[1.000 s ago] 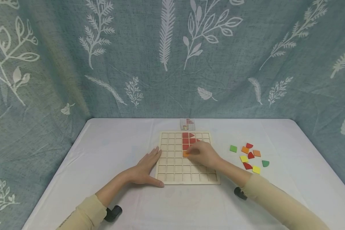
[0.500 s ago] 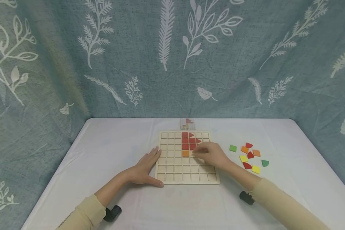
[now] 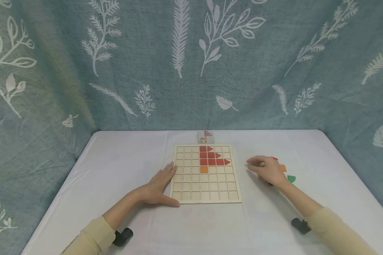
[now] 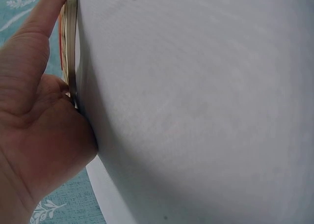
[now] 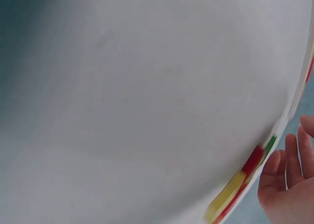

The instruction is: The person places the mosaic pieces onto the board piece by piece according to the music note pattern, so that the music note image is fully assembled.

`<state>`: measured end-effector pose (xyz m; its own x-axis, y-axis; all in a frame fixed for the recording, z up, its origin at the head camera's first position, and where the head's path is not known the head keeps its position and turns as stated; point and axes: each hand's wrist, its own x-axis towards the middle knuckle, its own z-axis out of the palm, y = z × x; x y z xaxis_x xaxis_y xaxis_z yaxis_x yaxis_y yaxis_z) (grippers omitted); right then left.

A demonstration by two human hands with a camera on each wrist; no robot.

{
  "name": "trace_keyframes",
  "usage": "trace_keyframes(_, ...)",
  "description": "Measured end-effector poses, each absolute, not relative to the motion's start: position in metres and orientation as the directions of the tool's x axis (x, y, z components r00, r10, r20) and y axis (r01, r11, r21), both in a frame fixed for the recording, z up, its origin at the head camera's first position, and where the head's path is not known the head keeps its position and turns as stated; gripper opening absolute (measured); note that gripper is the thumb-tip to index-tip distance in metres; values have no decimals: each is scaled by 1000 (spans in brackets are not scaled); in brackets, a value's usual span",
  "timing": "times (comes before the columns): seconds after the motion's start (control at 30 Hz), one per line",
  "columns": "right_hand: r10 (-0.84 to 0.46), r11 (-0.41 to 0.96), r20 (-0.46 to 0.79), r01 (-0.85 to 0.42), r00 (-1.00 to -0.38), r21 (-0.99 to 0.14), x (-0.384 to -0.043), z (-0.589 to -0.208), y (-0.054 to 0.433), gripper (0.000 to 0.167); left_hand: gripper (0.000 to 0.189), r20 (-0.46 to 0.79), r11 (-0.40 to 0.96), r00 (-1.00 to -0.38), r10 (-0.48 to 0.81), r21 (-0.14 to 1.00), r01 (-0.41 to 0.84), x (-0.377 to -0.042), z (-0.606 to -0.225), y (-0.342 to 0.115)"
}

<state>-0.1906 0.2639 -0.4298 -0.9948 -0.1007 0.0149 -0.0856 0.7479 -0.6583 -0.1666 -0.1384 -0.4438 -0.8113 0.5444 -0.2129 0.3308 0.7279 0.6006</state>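
Note:
A wooden grid board (image 3: pixel 185 186) lies flat on the table. My left hand (image 3: pixel 156 187) rests spread at its left side, fingertips on the left edge and thumb along the lower left corner. In the left wrist view, that hand (image 4: pixel 44 121) lies along the board's edge. Set in the board are red pieces (image 3: pixel 207 155) in three rows, with an orange square (image 3: pixel 204 169) below them. My right hand (image 3: pixel 269 171) is over the loose pieces on the right, thumb and fingers apart, hiding several of them. Nothing shows between the fingers of the right hand (image 5: pixel 289 184) in its wrist view.
An orange tile (image 3: pixel 282 168), a green rounded piece (image 3: pixel 292 179) and part of a red piece (image 3: pixel 274 158) show around the right hand. A small clear card (image 3: pixel 205 136) with a red pattern lies behind the board. A patterned curtain (image 3: pixel 166 102) hangs behind the table.
My right hand has left the board and moved right, over the loose pieces. The orange square now shows uncovered below the red rows. The left hand stays at the board's edge.

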Motion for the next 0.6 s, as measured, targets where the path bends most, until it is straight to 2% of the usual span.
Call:
trace_keyframes(0.4, -72, 790, -24, -42, -997, -612, -199, -429, 290, 28, 126, -205, 719, -806, 555, 605, 341, -165, -443, -139)
trace_keyframes(0.6, -73, 802, 6, -62, -997, -594, -202, -430, 289, 28, 126, -207, 723, -811, 548, 604, 335, -165, -442, -138)
